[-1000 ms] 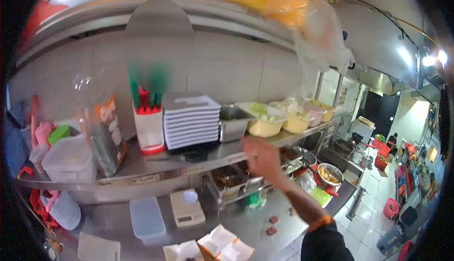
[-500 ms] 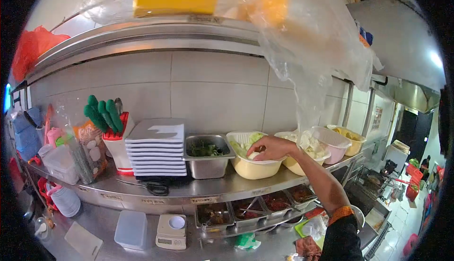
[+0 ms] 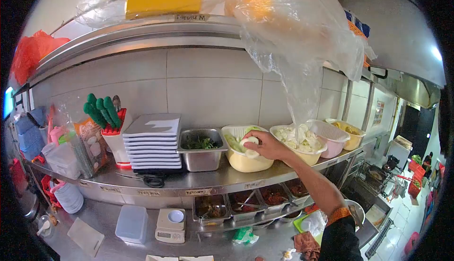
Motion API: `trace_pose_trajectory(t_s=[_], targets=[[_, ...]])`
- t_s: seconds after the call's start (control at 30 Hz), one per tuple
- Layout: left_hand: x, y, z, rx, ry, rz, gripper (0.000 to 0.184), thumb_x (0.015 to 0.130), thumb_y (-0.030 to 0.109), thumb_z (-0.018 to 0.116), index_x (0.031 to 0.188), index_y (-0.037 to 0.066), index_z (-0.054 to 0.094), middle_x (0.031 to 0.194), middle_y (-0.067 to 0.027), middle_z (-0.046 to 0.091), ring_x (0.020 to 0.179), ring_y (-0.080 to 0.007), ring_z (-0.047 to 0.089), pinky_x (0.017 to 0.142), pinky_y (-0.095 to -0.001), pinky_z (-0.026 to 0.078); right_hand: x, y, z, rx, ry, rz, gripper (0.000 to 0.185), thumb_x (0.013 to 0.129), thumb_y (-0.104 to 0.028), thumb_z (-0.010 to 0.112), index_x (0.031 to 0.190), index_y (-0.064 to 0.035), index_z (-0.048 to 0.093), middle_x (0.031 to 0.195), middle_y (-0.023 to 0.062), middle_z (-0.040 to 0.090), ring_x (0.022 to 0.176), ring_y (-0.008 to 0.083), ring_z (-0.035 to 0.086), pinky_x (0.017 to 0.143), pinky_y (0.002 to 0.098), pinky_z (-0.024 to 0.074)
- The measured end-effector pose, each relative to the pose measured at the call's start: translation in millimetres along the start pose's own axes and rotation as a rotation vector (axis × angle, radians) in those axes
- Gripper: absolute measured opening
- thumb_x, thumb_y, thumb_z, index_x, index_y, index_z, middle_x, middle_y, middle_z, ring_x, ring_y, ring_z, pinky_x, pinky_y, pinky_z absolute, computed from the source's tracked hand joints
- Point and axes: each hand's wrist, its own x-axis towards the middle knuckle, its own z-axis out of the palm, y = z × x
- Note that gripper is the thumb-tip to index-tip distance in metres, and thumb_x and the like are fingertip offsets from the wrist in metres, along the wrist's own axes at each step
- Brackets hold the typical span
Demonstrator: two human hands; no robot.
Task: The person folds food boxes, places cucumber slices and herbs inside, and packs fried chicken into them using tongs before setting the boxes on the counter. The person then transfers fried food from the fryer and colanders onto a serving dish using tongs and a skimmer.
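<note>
My right hand (image 3: pixel 266 145) is closed on pale round slices (image 3: pixel 250 146) over the front right of a yellow basin (image 3: pixel 245 162). Light green pieces show in that basin behind my fingers. Left of it stands a steel container (image 3: pixel 202 160) with leafy greens. A second yellow basin (image 3: pixel 309 158) with pale cut vegetables is just right of my hand, partly behind my wrist. My left hand is outside the frame.
A stack of white trays (image 3: pixel 152 140) and a knife block (image 3: pixel 116 142) stand on the shelf. Scissors (image 3: pixel 150 180) lie at its edge. Below are food pans (image 3: pixel 244 209), a scale (image 3: pixel 171 225) and a lidded box (image 3: pixel 132 224). A plastic bag (image 3: pixel 302 48) hangs overhead.
My right hand has reached the yellow basin from the right and lifted slightly, with pale slices now showing in its fingers. The view has turned toward the shelf, and the white boxes have mostly left the frame.
</note>
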Motion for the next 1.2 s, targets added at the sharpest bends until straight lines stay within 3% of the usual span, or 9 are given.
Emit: trace_pose_trajectory(t_s=[0.13,0.17,0.2,0.37,0.47,0.63,0.77,1.03,1.2], targets=[[49,51,36,-0.385,-0.095,0.060,0.029,0.079,0.025,0.065,0.099,0.007,0.056,0.090,-0.0122,0.062,0.079,-0.0256,0.061,0.068,-0.0353,0.049,-2,-7,5,0.049,0.080,0.032,0.023,0.085,-0.022,0.058,0.099,-0.0043,0.056,0.090,0.0105,0.059,0.074,0.0191,0.053,0.066,0.0317,0.0436],[68,75,48,-0.817,-0.184,-0.158,0.022,0.081,0.025,0.062,0.094,0.009,0.056,0.091,-0.0071,0.060,0.080,-0.0209,0.058,0.071,-0.0375,0.047,0,1,9,0.014,0.148,-0.044,0.023,0.084,-0.022,0.058,0.099,-0.0037,0.056,0.090,0.0119,0.058,0.075,0.0215,0.053,0.067,0.0330,0.0433],[95,87,61,-1.020,-0.411,-0.194,0.054,0.086,0.041,0.054,0.120,0.001,0.043,0.111,-0.0162,0.054,0.105,-0.0279,0.053,0.081,-0.0409,0.047,-1,6,12,-0.021,0.217,-0.117,0.024,0.084,-0.021,0.058,0.099,-0.0031,0.055,0.090,0.0132,0.058,0.076,0.0239,0.054,0.069,0.0343,0.0430],[232,198,49,-2.022,-0.541,-0.510,0.059,0.090,0.052,0.037,0.118,0.000,0.039,0.111,-0.0158,0.052,0.101,-0.0247,0.056,0.083,-0.0361,0.047,-8,-11,27,-0.197,0.379,-0.253,0.023,0.083,-0.019,0.056,0.099,-0.0026,0.054,0.092,0.0152,0.053,0.085,0.0312,0.053,0.076,0.0379,0.0414],[272,229,46,-1.970,-0.506,-0.412,0.061,0.086,0.058,0.037,0.110,0.002,0.044,0.109,-0.0159,0.053,0.102,-0.0263,0.055,0.087,-0.0385,0.045,-3,-6,24,-0.205,0.347,-0.289,0.023,0.084,-0.018,0.055,0.100,-0.0025,0.053,0.093,0.0156,0.051,0.089,0.0330,0.052,0.078,0.0391,0.0411],[306,242,31,-1.907,-0.438,-0.547,0.061,0.086,0.061,0.034,0.109,0.006,0.045,0.097,-0.0095,0.056,0.092,-0.0218,0.057,0.069,-0.0373,0.051,-23,-25,29,-0.238,0.310,-0.312,0.025,0.082,-0.017,0.056,0.102,-0.0028,0.053,0.096,0.0149,0.051,0.090,0.0336,0.053,0.079,0.0397,0.0429],[309,224,28,-2.018,-0.266,-0.439,0.041,0.093,0.046,0.033,0.112,0.012,0.045,0.097,-0.0038,0.056,0.088,-0.0203,0.054,0.078,-0.0382,0.045,-45,-26,61,-0.657,0.296,-0.520,0.036,0.075,-0.014,0.058,0.110,-0.0061,0.050,0.101,0.0145,0.049,0.091,0.0334,0.051,0.081,0.0408,0.0448],[228,152,23,-2.000,-0.398,-0.615,0.031,0.094,0.034,0.037,0.105,0.008,0.051,0.098,-0.0083,0.058,0.090,-0.0191,0.058,0.080,-0.0350,0.048,-82,-54,131,0.201,0.156,-0.105,0.035,0.086,-0.015,0.054,0.120,-0.0041,0.048,0.094,0.0130,0.052,0.086,0.0213,0.053,0.075,0.0280,0.0433],[158,89,24,-1.771,-0.520,-0.878,0.030,0.092,0.030,0.043,0.109,0.006,0.049,0.095,-0.0094,0.060,0.073,-0.0182,0.061,0.061,-0.0258,0.052,-110,-46,196,0.842,-0.111,0.384,0.031,0.087,-0.021,0.057,0.111,-0.0020,0.055,0.089,0.0075,0.063,0.080,0.0105,0.058,0.066,0.0229,0.0477]])
